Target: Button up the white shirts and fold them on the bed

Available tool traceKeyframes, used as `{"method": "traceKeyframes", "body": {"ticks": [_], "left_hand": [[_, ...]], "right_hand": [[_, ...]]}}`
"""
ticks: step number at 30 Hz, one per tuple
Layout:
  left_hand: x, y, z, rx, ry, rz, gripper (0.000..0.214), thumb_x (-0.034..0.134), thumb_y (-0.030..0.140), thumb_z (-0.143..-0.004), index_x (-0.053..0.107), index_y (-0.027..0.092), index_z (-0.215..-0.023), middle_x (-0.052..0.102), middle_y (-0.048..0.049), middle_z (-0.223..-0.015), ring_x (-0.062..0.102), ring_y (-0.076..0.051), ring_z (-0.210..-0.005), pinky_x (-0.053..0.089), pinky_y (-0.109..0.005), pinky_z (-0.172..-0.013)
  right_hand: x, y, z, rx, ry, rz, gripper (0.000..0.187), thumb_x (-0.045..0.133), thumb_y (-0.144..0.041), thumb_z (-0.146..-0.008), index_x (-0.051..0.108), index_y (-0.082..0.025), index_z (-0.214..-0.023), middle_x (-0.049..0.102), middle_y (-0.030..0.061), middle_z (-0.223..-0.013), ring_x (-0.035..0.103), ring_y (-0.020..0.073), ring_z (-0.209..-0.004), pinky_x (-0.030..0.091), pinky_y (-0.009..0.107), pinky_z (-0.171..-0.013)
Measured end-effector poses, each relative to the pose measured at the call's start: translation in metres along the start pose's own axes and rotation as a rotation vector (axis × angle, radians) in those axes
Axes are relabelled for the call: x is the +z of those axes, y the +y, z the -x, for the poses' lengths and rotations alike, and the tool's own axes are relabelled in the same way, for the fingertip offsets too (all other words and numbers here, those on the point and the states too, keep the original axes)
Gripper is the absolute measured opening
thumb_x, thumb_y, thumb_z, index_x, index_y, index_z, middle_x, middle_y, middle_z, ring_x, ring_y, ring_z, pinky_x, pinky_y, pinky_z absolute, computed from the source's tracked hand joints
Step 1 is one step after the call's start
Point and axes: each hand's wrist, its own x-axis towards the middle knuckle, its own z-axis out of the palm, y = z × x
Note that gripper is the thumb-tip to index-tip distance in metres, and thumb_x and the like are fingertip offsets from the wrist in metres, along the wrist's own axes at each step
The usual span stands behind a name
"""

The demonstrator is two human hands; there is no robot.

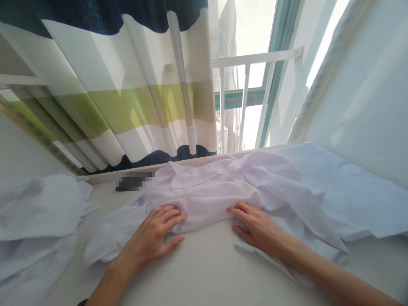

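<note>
The pale lilac-white cloth (210, 197) lies rumpled across the white surface (204, 272), in front of the person and between the curtain (134, 102) and the 2 hands. The left hand (156, 231) is half open, fingers bent over the near edge of the cloth, thumb well apart. The right hand (255, 223) rests about the same way near the other end, thumb spread below the fingers. Neither seems to grip a fold.

The likeliest trouble is bunching: with light contact at only 2 places, the loose middle could crease or slide if the hands press unevenly. The cloth's right side meets the bluish-white cloth (360, 195), so a tug there might drag both. A sweep to the far left could also nudge the dark object (134, 182), which sits just beside the cloth.

That object is pixelated — what it is, I cannot tell. The far folds overlap so much that collar, sleeve or hem cannot be told apart, and the palms' undersides are hidden. The white pile (38, 208) is cut off at the left, as is a dark band (83, 302) at the left wrist. Glare washes out the view beyond the railing (255, 58).
</note>
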Motion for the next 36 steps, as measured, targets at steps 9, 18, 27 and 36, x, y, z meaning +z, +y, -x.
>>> {"method": "traceKeyframes", "body": {"ticks": [9,18,27,36], "left_hand": [[0.009,-0.012,-0.008,-0.343,0.237,0.103,0.026,0.048,0.029,-0.09,0.071,0.019,-0.094,0.075,-0.0031,-0.081,0.067,-0.018,-0.07,0.053,-0.028,-0.071],[-0.006,0.027,-0.022,-0.74,0.224,0.546,0.033,0.054,0.049,-0.086,0.07,0.02,-0.087,0.073,-0.0002,-0.078,0.066,-0.018,-0.072,0.049,-0.022,-0.065],[-0.016,0.021,-0.022,-1.04,0.225,1.07,0.047,0.066,0.063,-0.074,0.067,0.018,-0.086,0.063,0.0011,-0.059,0.057,-0.015,-0.05,0.044,-0.023,-0.047],[-0.039,0.003,-0.007,-0.628,0.435,-0.009,0.024,0.068,0.047,-0.082,0.071,0.024,-0.082,0.068,-0.0016,-0.076,0.062,-0.019,-0.069,0.047,-0.029,-0.063]], "right_hand": [[0.006,0.036,0.002,0.101,0.132,0.051,0.037,0.061,-0.026,-0.088,0.058,-0.019,-0.125,0.054,0.0154,-0.137,0.051,0.0302,-0.129,0.043,0.049,-0.107],[0.001,0.011,0.006,0.012,0.295,-0.017,0.008,0.058,-0.017,-0.09,0.064,-0.022,-0.093,0.057,0.01,-0.113,0.062,0.0215,-0.096,0.055,0.036,-0.083],[-0.008,0.025,-0.002,-0.056,0.275,-0.083,0.012,0.053,-0.012,-0.091,0.061,-0.021,-0.09,0.063,0.0066,-0.097,0.061,0.0202,-0.085,0.053,0.035,-0.076],[-0.036,0.034,-0.002,0.076,0.735,-0.005,0.006,0.056,-0.019,-0.093,0.06,-0.022,-0.096,0.05,0.0023,-0.086,0.053,0.0146,-0.072,0.048,0.027,-0.066]]}}
